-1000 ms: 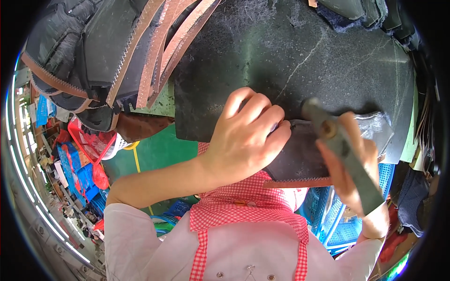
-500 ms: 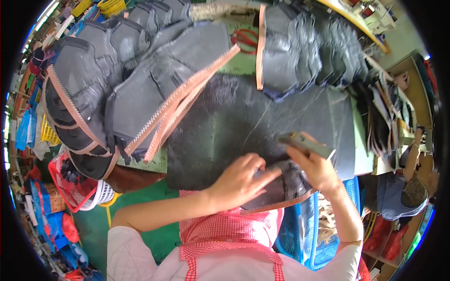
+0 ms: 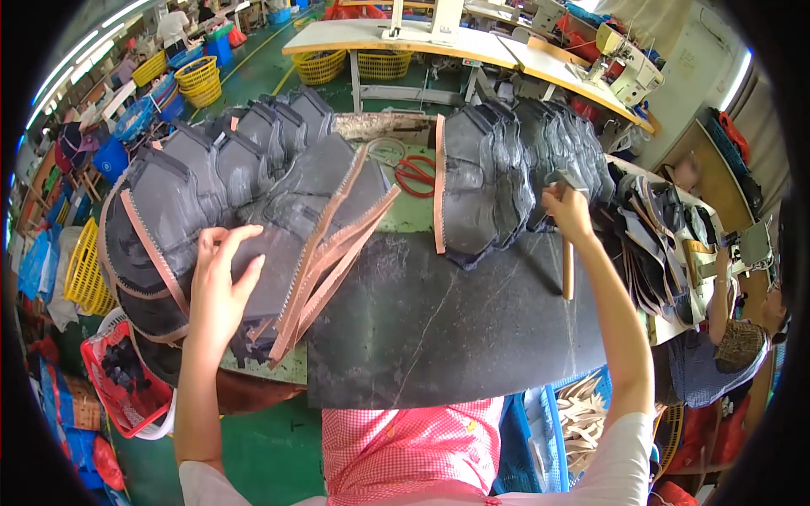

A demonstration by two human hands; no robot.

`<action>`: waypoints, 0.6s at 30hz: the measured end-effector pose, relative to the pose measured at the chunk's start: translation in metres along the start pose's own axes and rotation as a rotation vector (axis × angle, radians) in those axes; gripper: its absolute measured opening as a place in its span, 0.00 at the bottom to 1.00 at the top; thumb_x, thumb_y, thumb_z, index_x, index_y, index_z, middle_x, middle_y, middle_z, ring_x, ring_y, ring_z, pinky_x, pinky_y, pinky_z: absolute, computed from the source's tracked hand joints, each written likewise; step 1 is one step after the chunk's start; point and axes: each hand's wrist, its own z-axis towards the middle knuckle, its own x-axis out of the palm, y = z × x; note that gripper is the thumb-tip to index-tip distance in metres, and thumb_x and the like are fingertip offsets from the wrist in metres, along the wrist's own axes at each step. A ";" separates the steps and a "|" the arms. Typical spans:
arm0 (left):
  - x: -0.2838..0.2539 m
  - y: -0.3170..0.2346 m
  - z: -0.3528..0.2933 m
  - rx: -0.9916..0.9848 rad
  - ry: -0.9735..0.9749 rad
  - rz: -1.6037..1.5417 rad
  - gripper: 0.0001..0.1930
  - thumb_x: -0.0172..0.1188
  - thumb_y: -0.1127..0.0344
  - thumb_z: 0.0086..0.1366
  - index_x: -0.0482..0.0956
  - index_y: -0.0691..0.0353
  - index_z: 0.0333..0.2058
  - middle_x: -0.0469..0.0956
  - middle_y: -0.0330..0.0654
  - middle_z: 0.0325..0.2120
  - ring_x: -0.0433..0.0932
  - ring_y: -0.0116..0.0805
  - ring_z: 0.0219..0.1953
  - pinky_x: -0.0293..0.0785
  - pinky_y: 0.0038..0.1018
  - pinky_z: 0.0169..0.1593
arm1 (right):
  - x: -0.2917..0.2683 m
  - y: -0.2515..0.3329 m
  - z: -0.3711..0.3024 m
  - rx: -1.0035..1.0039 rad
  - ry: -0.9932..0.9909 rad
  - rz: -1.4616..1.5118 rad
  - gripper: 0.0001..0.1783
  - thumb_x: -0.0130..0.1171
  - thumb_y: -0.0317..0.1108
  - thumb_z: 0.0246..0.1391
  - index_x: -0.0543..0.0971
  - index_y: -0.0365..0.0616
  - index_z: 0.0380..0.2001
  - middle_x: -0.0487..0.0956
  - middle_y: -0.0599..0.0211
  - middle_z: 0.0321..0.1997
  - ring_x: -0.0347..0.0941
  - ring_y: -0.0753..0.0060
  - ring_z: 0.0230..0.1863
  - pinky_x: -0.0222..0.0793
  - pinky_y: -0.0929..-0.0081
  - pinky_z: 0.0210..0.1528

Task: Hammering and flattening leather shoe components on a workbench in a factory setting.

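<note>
My left hand (image 3: pixel 218 277) is over the left pile, its fingers spread on or just above the top grey-black leather shoe upper (image 3: pixel 274 257). That upper has a tan edge strip with zigzag stitching, and others like it fan out beneath. My right hand (image 3: pixel 570 218) grips a hammer close to its metal head, the wooden handle (image 3: pixel 568 277) hanging down below the fist. It is raised above the black work mat (image 3: pixel 447 329), near a second row of standing dark uppers (image 3: pixel 477 181). Whether my left fingertips touch the leather I cannot tell.
Red-handled scissors (image 3: pixel 413 174) lie between the two piles. More dark pieces (image 3: pixel 645 244) hang along the right. A red basket (image 3: pixel 126 396) stands at lower left, a blue basket (image 3: pixel 553 438) below the table's front edge. Another person (image 3: pixel 717 354) works at far right.
My left hand has moved from the table's front edge to the left pile, where the upper now lies. My right hand has gone up and away with the hammer. The view has tilted up.
</note>
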 end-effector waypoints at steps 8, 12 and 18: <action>-0.002 -0.077 -0.001 0.236 -0.180 0.031 0.18 0.67 0.75 0.55 0.84 0.57 0.46 0.74 0.46 0.50 0.74 0.48 0.54 0.69 0.42 0.60 | 0.064 0.002 0.023 0.044 -0.092 -0.372 0.23 0.58 0.43 0.56 0.71 0.33 0.43 0.82 0.36 0.41 0.80 0.36 0.48 0.75 0.51 0.53; 0.065 -0.129 -0.004 0.431 0.113 -0.410 0.15 0.70 0.75 0.55 0.86 0.51 0.42 0.78 0.39 0.47 0.78 0.42 0.52 0.74 0.40 0.58 | 0.044 0.020 0.019 0.033 0.004 -0.070 0.24 0.71 0.43 0.49 0.75 0.35 0.40 0.82 0.42 0.40 0.80 0.40 0.48 0.75 0.56 0.51; 0.172 -0.154 0.027 0.421 0.050 -0.557 0.19 0.66 0.77 0.58 0.84 0.54 0.49 0.76 0.42 0.50 0.74 0.44 0.57 0.69 0.40 0.63 | -0.068 0.032 -0.013 0.068 0.285 0.612 0.16 0.74 0.30 0.50 0.74 0.41 0.33 0.71 0.79 0.32 0.67 0.80 0.34 0.65 0.78 0.39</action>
